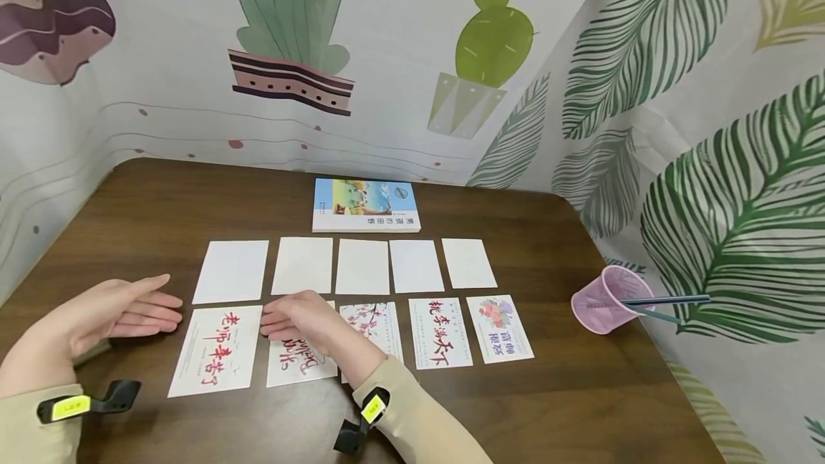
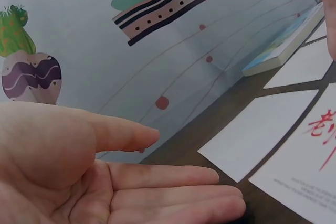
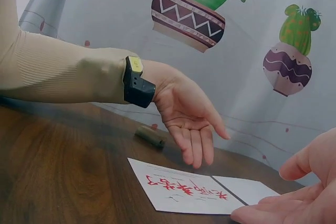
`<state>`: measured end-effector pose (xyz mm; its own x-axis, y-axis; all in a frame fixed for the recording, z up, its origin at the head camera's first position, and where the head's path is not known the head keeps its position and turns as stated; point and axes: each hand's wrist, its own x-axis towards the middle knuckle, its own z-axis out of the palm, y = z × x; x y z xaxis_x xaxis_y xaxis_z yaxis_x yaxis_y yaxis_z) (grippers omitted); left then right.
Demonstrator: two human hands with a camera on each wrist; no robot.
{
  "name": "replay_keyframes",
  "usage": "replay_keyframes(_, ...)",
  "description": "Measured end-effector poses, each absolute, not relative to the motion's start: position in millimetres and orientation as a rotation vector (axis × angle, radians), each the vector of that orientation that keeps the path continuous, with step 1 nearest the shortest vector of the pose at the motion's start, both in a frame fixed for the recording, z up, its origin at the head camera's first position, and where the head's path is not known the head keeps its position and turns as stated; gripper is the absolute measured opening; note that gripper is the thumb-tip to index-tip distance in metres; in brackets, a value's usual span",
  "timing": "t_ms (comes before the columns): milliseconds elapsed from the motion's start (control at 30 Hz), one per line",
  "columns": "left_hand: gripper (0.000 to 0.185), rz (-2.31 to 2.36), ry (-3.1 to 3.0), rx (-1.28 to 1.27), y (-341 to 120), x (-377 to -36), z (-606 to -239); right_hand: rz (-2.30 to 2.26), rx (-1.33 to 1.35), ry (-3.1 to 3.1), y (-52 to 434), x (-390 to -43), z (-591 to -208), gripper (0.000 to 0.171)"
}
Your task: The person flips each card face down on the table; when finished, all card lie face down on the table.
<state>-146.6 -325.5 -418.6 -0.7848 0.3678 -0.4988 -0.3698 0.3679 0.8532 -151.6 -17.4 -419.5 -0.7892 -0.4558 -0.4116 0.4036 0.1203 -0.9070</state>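
Two rows of several cards lie on the brown table (image 1: 548,407): blank white cards (image 1: 362,266) behind, printed cards in front. My left hand (image 1: 122,310) hovers flat with straight fingers, palm turned inward, just left of the red-lettered card (image 1: 215,351) and holds nothing. In the left wrist view the left hand's palm (image 2: 131,182) is bare, beside that red-lettered card (image 2: 310,166). My right hand (image 1: 296,317) lies over the second printed card (image 1: 299,364), its relaxed fingers pointing left towards the gap between the two cards. I cannot tell whether they touch it.
A book (image 1: 365,205) lies behind the blank row. A pink mesh cup (image 1: 606,299) lies tipped at the right table edge with pens (image 1: 667,301) sticking out. Patterned curtains close in the back and both sides. A small brown stick (image 3: 149,136) lies under my left wrist.
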Motion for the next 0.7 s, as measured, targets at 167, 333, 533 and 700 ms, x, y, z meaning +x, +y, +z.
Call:
replay_keyframes(167,0.07,1.444,1.977,-0.045,-321,-148,-422,-1.781,-0.036,1.729,-17,-151,-422,0.034)
replay_keyframes(333,0.068,1.49,1.939,-0.087,-312,-155,-426,-1.803,-0.006,1.703,-17,-151,-423,0.035)
replay_keyframes(533,0.067,1.504,1.908,-0.086,-311,-159,-428,-1.829,0.032,1.7,-18,-151,-422,0.035)
replay_keyframes(700,0.067,1.517,1.896,-0.075,-312,-159,-430,-1.804,0.003,1.743,-20,-148,-422,0.035)
